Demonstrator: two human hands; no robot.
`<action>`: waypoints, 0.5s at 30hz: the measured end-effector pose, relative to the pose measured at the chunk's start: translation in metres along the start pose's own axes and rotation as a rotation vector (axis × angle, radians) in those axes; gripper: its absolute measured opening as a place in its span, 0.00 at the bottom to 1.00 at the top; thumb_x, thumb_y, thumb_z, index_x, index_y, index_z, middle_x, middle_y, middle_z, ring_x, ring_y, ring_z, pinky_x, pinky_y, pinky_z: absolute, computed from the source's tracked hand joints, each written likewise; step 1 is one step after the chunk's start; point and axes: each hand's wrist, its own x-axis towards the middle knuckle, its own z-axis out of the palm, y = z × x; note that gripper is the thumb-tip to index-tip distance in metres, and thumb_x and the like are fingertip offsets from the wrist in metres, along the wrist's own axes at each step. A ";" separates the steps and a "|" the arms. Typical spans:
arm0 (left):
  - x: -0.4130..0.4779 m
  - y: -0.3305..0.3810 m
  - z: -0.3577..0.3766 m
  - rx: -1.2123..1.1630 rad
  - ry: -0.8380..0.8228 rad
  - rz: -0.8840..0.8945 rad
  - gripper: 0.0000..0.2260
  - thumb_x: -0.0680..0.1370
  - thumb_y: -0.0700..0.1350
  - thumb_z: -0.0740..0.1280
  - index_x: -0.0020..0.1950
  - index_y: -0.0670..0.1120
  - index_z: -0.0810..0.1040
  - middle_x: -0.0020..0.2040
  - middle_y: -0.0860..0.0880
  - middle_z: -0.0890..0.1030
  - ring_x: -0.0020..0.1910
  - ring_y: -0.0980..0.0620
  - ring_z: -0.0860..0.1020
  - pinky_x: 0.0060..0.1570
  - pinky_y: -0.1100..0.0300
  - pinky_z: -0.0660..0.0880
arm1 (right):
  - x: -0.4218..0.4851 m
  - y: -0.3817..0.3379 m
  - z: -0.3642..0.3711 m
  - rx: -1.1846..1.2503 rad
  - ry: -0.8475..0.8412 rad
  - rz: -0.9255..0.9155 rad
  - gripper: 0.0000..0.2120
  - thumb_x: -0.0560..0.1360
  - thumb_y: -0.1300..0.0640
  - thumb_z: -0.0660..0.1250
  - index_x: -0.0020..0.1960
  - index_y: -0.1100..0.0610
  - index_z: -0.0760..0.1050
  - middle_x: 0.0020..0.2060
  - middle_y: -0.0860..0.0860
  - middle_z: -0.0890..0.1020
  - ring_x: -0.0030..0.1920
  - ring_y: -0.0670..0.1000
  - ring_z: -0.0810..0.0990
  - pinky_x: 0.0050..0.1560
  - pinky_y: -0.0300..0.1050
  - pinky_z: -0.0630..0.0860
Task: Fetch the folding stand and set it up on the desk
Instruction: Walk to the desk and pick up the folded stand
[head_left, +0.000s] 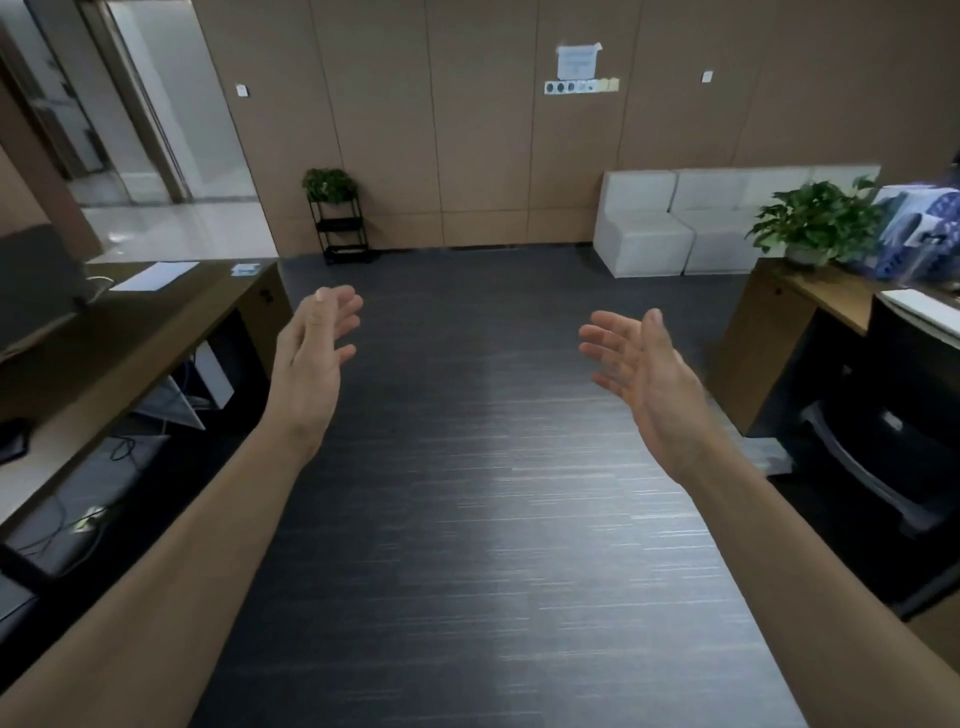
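Note:
My left hand (311, 358) and my right hand (636, 371) are stretched out in front of me over a dark carpeted aisle, palms facing each other, fingers apart, holding nothing. A brown desk (171, 306) runs along the left side with a dark monitor (36, 286) and a white sheet of paper (156, 275) on it. Another brown desk (810, 306) stands on the right. No folding stand shows in this view.
A black shelf cart with a plant (337, 218) stands against the far brown wall. White cube seats (675, 228) sit at the back right. A potted plant (815, 218) and blue items (919, 228) rest on the right desk, a black chair (898, 426) beside it. Cables (83, 514) lie under the left desk.

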 end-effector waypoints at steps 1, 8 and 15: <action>0.018 -0.010 0.003 0.002 0.007 -0.003 0.24 0.85 0.58 0.50 0.74 0.48 0.71 0.72 0.48 0.76 0.71 0.52 0.75 0.73 0.47 0.70 | 0.020 0.006 0.004 -0.004 -0.008 0.003 0.24 0.81 0.37 0.47 0.63 0.46 0.76 0.59 0.44 0.83 0.60 0.46 0.82 0.61 0.44 0.74; 0.180 -0.088 0.016 0.018 0.088 0.025 0.24 0.85 0.58 0.50 0.73 0.48 0.72 0.72 0.48 0.76 0.71 0.51 0.74 0.72 0.47 0.70 | 0.206 0.045 0.049 -0.019 -0.055 -0.020 0.27 0.81 0.38 0.47 0.66 0.50 0.76 0.62 0.50 0.82 0.62 0.49 0.81 0.67 0.52 0.74; 0.352 -0.135 0.010 0.036 0.134 0.000 0.23 0.85 0.57 0.50 0.74 0.48 0.72 0.72 0.47 0.76 0.71 0.51 0.74 0.73 0.46 0.70 | 0.389 0.065 0.113 -0.018 -0.124 -0.027 0.26 0.81 0.37 0.47 0.65 0.47 0.76 0.62 0.49 0.82 0.63 0.48 0.80 0.69 0.55 0.72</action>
